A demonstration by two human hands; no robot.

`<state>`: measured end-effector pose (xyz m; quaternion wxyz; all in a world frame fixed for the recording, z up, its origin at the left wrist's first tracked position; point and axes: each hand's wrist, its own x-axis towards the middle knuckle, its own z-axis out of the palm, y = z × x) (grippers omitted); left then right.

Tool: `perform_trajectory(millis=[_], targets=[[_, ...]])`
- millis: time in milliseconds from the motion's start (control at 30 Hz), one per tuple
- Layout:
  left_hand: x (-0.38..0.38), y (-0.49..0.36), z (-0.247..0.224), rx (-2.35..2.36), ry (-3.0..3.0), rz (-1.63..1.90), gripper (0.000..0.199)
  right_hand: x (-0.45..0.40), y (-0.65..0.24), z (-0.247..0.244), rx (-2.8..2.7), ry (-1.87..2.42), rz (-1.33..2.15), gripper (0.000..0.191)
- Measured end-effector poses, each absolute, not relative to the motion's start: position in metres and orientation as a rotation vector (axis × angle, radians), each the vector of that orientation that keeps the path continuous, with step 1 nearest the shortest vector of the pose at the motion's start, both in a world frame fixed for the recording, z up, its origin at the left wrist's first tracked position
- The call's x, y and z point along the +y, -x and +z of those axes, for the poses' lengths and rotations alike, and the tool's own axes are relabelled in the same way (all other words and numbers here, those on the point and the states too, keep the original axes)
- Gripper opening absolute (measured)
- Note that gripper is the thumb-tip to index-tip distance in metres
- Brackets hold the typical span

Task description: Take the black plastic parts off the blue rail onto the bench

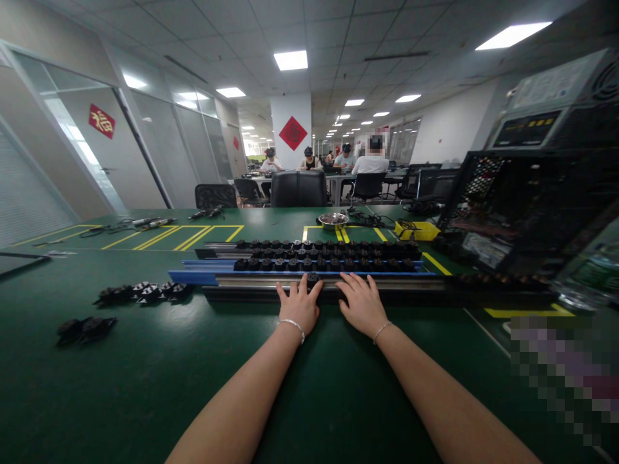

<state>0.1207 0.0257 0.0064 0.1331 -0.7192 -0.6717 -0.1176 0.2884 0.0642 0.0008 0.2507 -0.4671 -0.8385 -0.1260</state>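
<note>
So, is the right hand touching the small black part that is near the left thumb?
Apart. The head view shows a bare stretch of the rail between the right hand and the small black part.

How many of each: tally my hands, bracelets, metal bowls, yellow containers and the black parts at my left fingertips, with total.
Left hand and right hand: 2
Bracelets: 2
Metal bowl: 1
Yellow container: 1
Black part: 1
Total: 7
</note>
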Motion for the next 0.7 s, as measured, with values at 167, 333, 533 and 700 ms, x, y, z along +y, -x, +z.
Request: perform_trajectory(millis=[167, 333, 533, 700], targets=[[0.0253, -0.1198, 0.0062, -1.957, 2.086, -0.356, 0.057, 0.0642, -0.2886, 0.0014, -2.288, 1.274, -0.336, 0.035], [0.0253, -0.1186, 0.0060, -1.985, 2.064, -0.360, 0.056, 0.0639, -0.2884, 0.0021, -2.290, 1.279, -0.333, 0.034], [0.0236, -0.1176, 0.0073, -2.015, 2.030, -0.374, 0.057, 0.0639, -0.2884, 0.0024, -2.291, 1.282, -0.327, 0.035], [0.0218, -0.1192, 0.0104, -2.031, 2.016, -0.389, 0.056, 0.0630, -0.2882, 0.0029, -2.289, 1.282, -0.322, 0.035]])
